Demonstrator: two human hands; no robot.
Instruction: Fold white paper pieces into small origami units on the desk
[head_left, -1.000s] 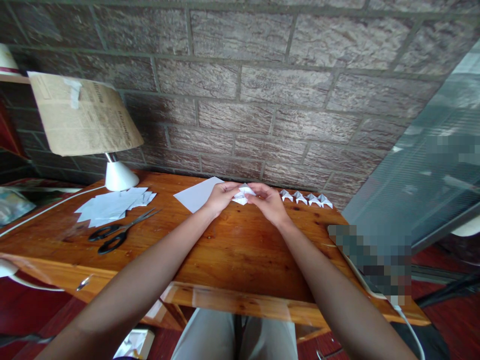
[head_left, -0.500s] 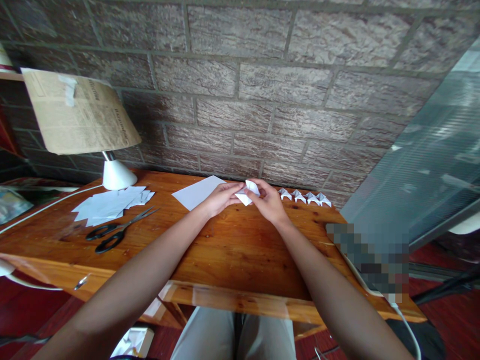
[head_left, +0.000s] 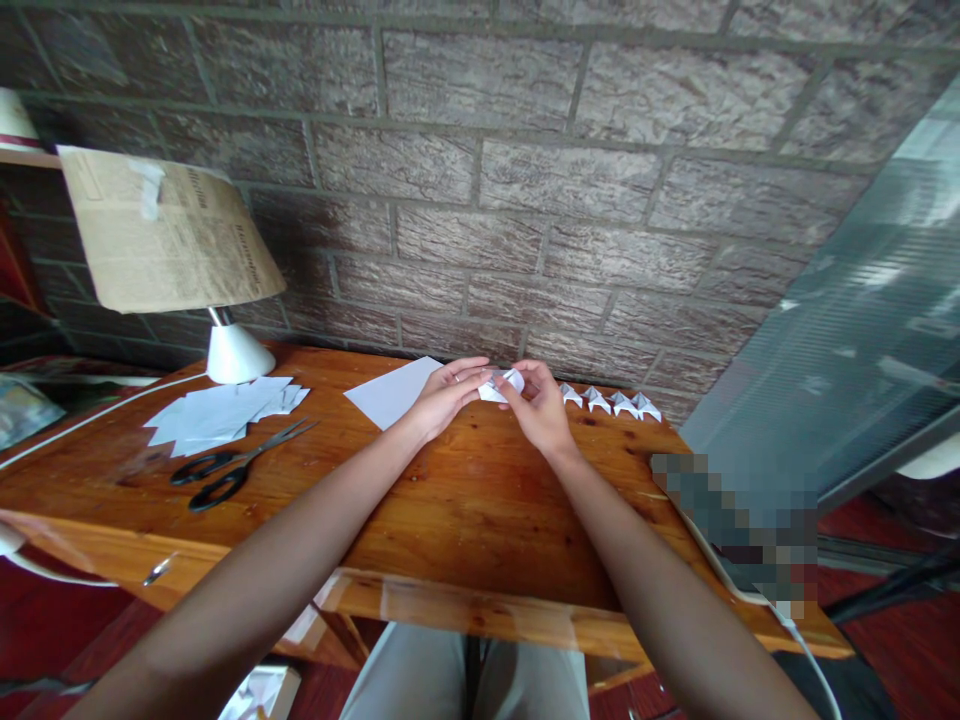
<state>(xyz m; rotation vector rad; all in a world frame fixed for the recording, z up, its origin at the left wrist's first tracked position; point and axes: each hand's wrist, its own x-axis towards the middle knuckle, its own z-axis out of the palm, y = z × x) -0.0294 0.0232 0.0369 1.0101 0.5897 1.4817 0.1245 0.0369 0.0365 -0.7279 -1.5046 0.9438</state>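
Between my two hands is a small piece of folded white paper [head_left: 495, 388], held up above the back of the desk. My left hand [head_left: 448, 392] grips its left side with thumb and fingers. On the other side my right hand [head_left: 541, 400] pinches it, thumb in front and fingers behind, which hides part of the folds. A white sheet of paper [head_left: 390, 392] lies flat beside my left hand. Several folded paper pieces [head_left: 621, 403] stand in a row to the right of my right hand.
Black-handled scissors [head_left: 225, 478] lie at the left near a pile of cut paper [head_left: 217, 412]. Behind them stands a lamp [head_left: 236, 352] with a newspaper-like shade. A tablet-like device, blurred out [head_left: 727, 520], with a cable rests at the right edge. A brick wall [head_left: 480, 250] borders the desk's back.
The folded paper has been turned and its upright point now lies lower and flatter. My left fingers have spread a little over its back; both hands stay on it.
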